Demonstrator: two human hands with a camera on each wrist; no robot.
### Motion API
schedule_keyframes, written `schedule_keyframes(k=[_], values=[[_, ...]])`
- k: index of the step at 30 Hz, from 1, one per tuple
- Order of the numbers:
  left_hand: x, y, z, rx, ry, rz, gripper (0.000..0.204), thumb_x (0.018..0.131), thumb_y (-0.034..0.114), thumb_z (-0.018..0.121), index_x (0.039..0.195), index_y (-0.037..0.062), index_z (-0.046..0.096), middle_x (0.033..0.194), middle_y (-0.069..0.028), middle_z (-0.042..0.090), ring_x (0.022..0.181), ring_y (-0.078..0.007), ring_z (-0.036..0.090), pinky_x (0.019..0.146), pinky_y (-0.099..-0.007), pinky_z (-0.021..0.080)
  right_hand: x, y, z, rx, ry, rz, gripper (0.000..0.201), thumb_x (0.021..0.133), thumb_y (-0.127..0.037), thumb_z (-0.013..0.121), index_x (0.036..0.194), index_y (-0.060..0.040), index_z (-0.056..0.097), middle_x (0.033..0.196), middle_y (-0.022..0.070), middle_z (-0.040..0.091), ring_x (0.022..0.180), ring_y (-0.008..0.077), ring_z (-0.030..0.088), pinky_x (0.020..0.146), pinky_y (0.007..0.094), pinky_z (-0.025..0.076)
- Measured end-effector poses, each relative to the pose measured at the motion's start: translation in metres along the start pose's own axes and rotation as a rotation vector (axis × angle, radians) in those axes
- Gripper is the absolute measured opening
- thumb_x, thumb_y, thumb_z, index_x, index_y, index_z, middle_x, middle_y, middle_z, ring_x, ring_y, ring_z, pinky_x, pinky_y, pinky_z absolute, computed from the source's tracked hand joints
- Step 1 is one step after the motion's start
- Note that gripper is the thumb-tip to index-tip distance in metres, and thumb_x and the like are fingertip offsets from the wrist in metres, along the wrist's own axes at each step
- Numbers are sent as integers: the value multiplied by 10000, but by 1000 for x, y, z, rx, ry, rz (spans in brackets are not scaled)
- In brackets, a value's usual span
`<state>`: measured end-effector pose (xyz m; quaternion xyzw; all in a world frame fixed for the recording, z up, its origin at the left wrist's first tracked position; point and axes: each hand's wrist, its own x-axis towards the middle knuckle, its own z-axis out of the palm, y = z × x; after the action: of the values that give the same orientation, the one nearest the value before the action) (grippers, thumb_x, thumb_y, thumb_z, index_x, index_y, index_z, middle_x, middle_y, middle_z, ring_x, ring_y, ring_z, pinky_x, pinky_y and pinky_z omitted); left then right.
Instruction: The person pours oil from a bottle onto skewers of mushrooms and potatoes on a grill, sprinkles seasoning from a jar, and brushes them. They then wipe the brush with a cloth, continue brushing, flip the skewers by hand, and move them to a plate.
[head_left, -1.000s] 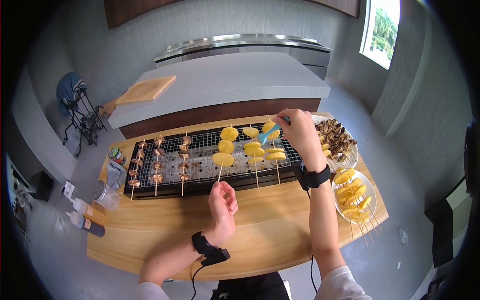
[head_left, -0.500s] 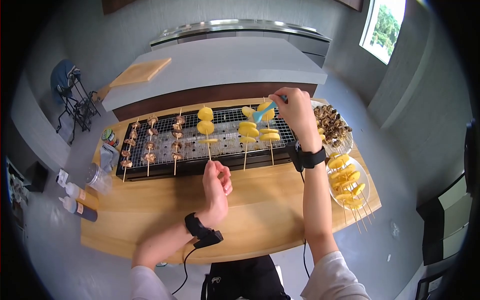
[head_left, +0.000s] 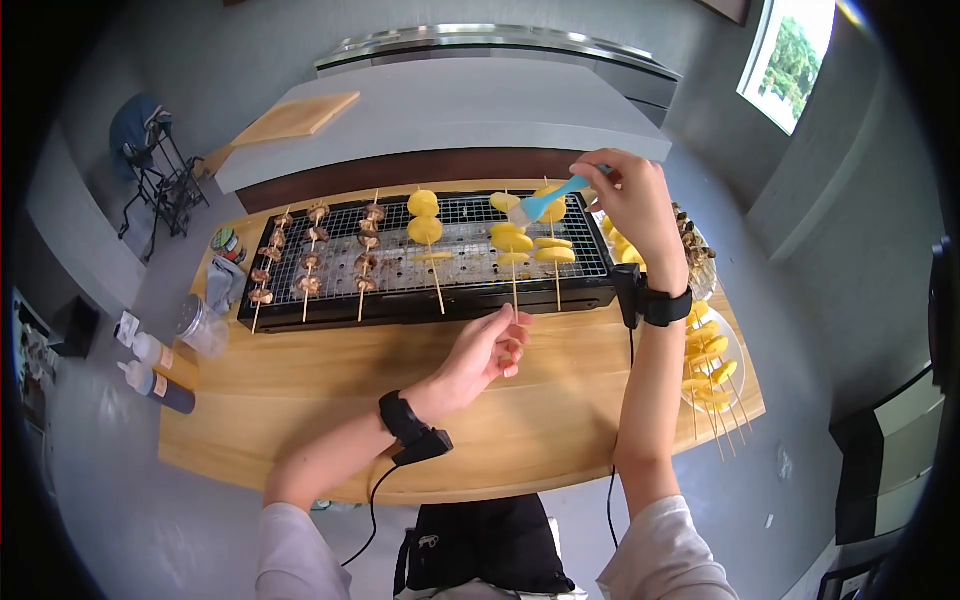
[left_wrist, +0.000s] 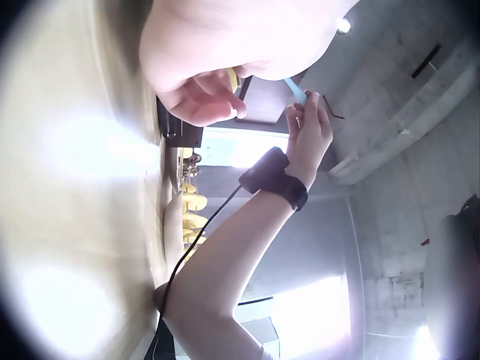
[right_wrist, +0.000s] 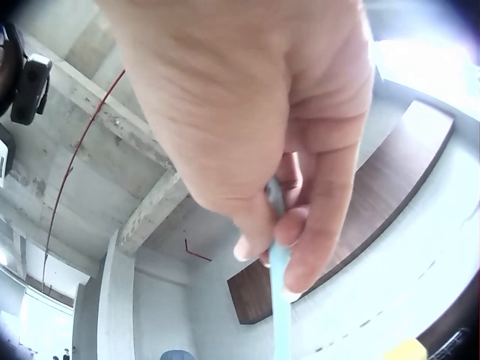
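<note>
In the head view my right hand point(head_left: 640, 200) pinches the handle of a light-blue basting brush point(head_left: 551, 200). Its pale head lies over the upper slices of the middle potato skewer point(head_left: 511, 240) on the grill point(head_left: 466, 215). The right wrist view shows thumb and fingers round the brush handle point(right_wrist: 280, 300). My left hand point(head_left: 482, 352) is at the grill's front edge, thumb and fingertips pinching the bare stick end of that same skewer. To its left lies another potato skewer point(head_left: 425, 230), untouched, and a third potato skewer point(head_left: 554, 250) lies to the right.
Three mushroom skewers point(head_left: 312, 260) lie on the grill's left part. A plate point(head_left: 738, 350) of potato skewers and a pile of mushroom skewers point(head_left: 697, 250) stand at the right. Squeeze bottles point(head_left: 160, 388), a clear jar point(head_left: 203, 325) and a small can point(head_left: 228, 244) line the left edge.
My left hand has let go of the left potato skewer's stick and moved right to the middle one. That left skewer's front slice turned edge-on earlier. The brush stays over the middle skewer.
</note>
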<state>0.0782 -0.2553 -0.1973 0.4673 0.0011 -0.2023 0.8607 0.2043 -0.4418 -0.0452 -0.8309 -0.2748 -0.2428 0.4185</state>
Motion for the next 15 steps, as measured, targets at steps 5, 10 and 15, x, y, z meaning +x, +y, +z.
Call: schedule_keyframes(k=[5,10,15], values=[[-2,6,6,-60,-2,38,342,1012,369,498,1120,52,566,895,-3,565,720,-74,499,572,-229,386,-1,1,-3,15,-133,-94,106,850,-70,683,927,-4,718,783,125,697,561,175,650,543,283,505],[5,5,2,-95,-37,84,284,1025,275,489,1119,21,575,781,15,543,663,-56,476,546,-223,363,-1,13,-3,-12,-213,-123,129,796,-26,703,922,-4,720,781,119,696,563,176,633,589,288,511],[8,3,-1,-147,-68,59,266,1029,220,477,1128,-9,572,714,19,511,595,-50,425,527,-208,346,-2,19,5,-54,-255,-133,149,773,6,704,921,-4,721,800,121,699,605,187,647,608,303,518]])
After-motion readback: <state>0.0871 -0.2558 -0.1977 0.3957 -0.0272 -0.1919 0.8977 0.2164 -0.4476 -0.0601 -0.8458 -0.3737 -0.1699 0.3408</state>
